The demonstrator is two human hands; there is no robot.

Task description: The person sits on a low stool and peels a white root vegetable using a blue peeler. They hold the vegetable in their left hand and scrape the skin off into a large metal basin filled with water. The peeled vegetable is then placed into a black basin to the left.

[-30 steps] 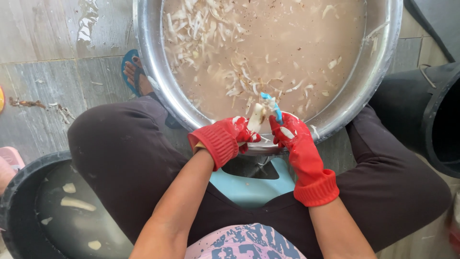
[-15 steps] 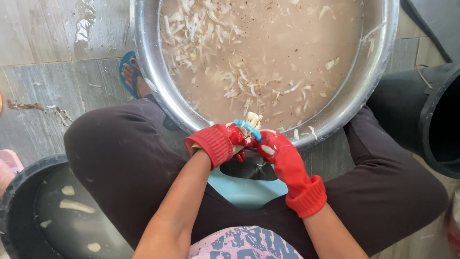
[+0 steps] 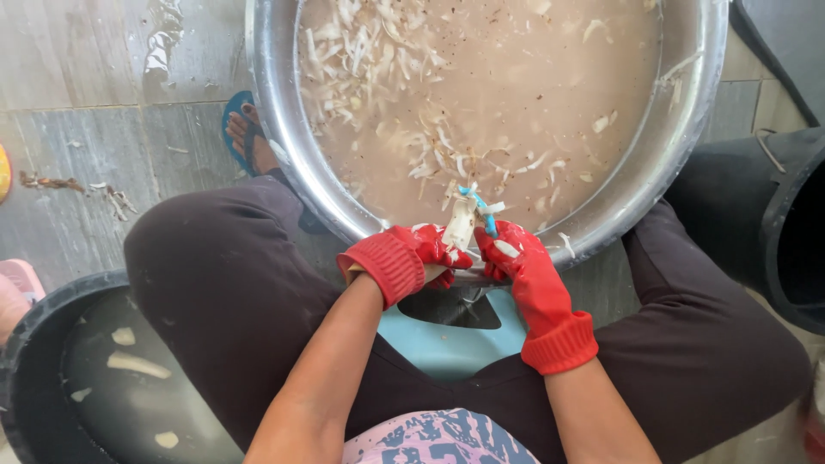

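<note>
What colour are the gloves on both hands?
Red, both the left hand and right hand; clearest in the head view.

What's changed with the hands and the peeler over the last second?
The right hand drew the blue peeler back toward the body, then pushed it out over the basin rim again. The left hand kept its grip on the pale root piece. The metal basin and black tub stayed put.

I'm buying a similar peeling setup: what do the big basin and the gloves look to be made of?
The basin looks like polished metal, likely steel: a silvery, reflective rim. The gloves on the left hand and right hand look like red rubber, smooth and wet-shiny with ribbed cuffs.
</note>
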